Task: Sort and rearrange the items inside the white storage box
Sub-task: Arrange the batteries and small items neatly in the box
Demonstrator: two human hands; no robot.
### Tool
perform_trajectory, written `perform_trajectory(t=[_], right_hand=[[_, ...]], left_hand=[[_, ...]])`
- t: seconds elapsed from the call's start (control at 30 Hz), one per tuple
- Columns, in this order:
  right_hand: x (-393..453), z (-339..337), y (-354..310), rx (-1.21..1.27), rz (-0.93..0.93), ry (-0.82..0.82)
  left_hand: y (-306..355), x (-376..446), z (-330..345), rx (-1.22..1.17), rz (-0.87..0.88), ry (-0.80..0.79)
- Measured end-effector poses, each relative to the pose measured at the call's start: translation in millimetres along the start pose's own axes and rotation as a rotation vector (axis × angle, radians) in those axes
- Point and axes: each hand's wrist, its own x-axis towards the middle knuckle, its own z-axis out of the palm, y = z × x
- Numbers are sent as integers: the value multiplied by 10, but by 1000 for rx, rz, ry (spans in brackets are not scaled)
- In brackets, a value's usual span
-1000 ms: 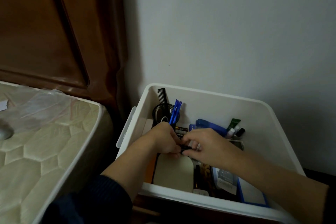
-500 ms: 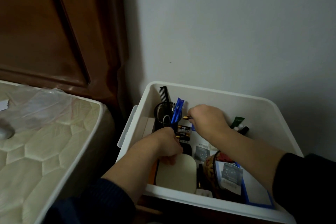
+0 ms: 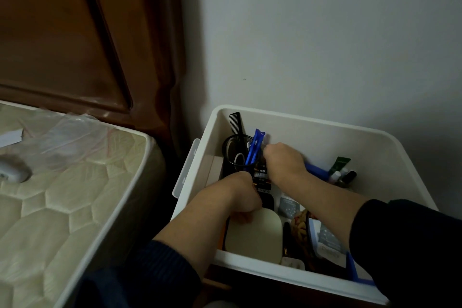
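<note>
White storage box (image 3: 325,130), lower right of frame, beside bed (image 3: 75,195): batteries (image 3: 261,179) stacked crosswise at center-left betw. both hands. Right hand (image 3: 283,161), fingers curled, contents hidden, sits just right of stack w/ pen cup (image 3: 237,155) to its left; left hand (image 3: 243,197) curled below stack, can't tell what it holds.
</note>
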Motion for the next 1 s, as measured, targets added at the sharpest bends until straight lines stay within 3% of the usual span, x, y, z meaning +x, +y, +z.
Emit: perform_trajectory(t=[0.4,0.6,0.83,1.0], right_hand=[[-681,-639,551,453,41,-60],[-1216,-425,564,367,-73,-361],[-1164,-265,500,149,-274,-440],[-1088,-159,384,-41,-320,-371]], left_hand=[[7,-30,22,49,29,3],[36,-76,11,155,73,-34],[23,-52,13,196,99,-30],[22,-25,19,194,91,-35]])
